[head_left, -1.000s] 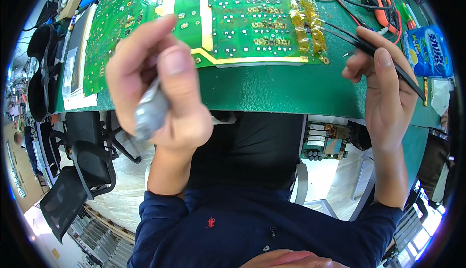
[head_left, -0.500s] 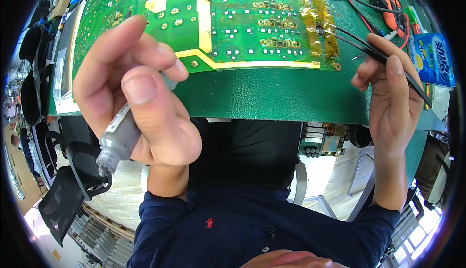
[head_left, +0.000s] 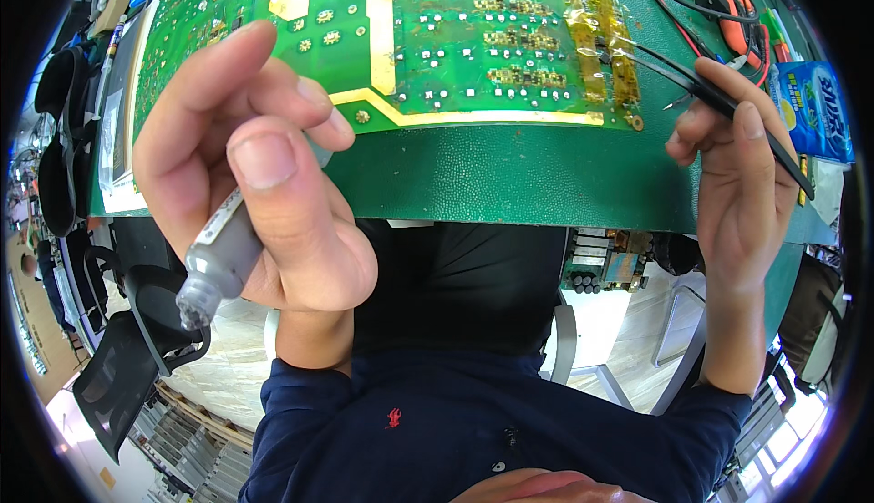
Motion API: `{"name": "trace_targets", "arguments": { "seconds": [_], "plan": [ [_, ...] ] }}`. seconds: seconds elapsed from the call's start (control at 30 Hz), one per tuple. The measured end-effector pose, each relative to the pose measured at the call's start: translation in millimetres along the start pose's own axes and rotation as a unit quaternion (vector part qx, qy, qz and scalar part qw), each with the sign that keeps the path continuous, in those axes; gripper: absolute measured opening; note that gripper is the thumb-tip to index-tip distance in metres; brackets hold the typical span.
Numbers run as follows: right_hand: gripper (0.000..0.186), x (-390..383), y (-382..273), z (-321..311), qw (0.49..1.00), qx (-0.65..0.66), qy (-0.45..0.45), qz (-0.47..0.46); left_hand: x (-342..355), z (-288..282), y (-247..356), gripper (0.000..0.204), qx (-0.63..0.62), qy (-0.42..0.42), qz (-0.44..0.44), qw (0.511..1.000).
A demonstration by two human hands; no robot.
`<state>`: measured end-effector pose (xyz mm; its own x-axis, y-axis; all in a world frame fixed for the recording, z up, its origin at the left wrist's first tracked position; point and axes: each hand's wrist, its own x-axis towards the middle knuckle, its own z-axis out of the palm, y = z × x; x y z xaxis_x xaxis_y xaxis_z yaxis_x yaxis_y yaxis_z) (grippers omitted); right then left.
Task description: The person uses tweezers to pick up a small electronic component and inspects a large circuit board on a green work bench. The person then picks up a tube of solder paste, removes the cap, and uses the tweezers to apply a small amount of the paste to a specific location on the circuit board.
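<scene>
My left hand (head_left: 264, 184) is closed around a small grey bottle (head_left: 221, 257) with a pale label, its crusted tip tilted down-left toward me. My right hand (head_left: 737, 175) grips black tweezers (head_left: 710, 93), whose tips lie over amber tape strips (head_left: 596, 75) at the right end of a large green circuit board (head_left: 437, 66). The board rests on a green mat (head_left: 510, 175) and has rows of small components and broad gold tracks. My left fingertips are in front of the board's lower-left area; whether they touch it is unclear.
An orange tool (head_left: 719, 7), red and black cables and a blue packet (head_left: 806, 107) lie at right. A tray (head_left: 127, 102) stands left. A second board (head_left: 610, 257) is below the mat's edge; an office chair (head_left: 123, 366) and a distant person (head_left: 32, 266) are at left.
My left hand has moved left and turned, showing more of the bottle and its tip. My right hand and tweezers have shifted slightly right and down in the picture, as has the board.
</scene>
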<state>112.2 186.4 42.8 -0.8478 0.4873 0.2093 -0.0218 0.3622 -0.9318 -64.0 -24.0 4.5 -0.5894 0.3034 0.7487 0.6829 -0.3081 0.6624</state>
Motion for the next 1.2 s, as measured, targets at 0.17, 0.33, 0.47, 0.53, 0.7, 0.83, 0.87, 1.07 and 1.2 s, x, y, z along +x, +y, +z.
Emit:
{"name": "trace_targets", "arguments": {
  "seconds": [0.17,0.33,0.47,0.53,0.7,0.83,0.87,1.07,1.2],
  "plan": [
    [0.042,-1.8,-5.1,-7.6,1.0,-0.003,-0.009,0.008,0.1,-0.5,-0.5,0.034,-0.007,-0.001,-0.001,1.0],
    [0.042,-2.0,-9.6,0.2,0.998,0.004,0.017,0.052,0.1,-0.3,-0.7,0.034,-0.001,-0.008,0.003,1.0],
    [0.041,-0.7,-8.2,0.6,0.999,-0.002,0.01,0.034,0.9,-1.0,-0.2,0.034,0.001,-0.01,0.003,1.0],
    [0.041,-1.1,-5.5,-1.8,1.0,-0.007,0.004,0.021,0.9,-1.2,0.0,0.033,0.002,-0.015,0.002,1.0],
    [0.041,-1.3,-2.9,-4.1,1.0,-0.02,0.0,0.008,1.3,-1.8,0.3,0.034,0.0,-0.025,0.002,1.0],
    [0.041,-1.0,-2.5,-3.9,1.0,-0.022,0.001,0.002,1.1,-2.2,-0.2,0.034,-0.001,-0.023,0.004,1.0],
    [0.041,-1.0,-3.1,-4.2,1.0,-0.027,-0.001,0.0,1.1,-2.5,-0.3,0.034,-0.001,-0.022,0.004,1.0],
    [0.042,-1.4,-0.5,-6.8,0.999,-0.027,-0.005,-0.018,1.2,-3.6,-1.0,0.034,-0.003,-0.029,0.005,1.0],
    [0.041,-2.1,-4.8,-3.7,1.0,-0.013,-0.006,0.007,1.5,-3.4,-0.8,0.034,0.001,-0.035,0.009,0.999]
  ]
}}
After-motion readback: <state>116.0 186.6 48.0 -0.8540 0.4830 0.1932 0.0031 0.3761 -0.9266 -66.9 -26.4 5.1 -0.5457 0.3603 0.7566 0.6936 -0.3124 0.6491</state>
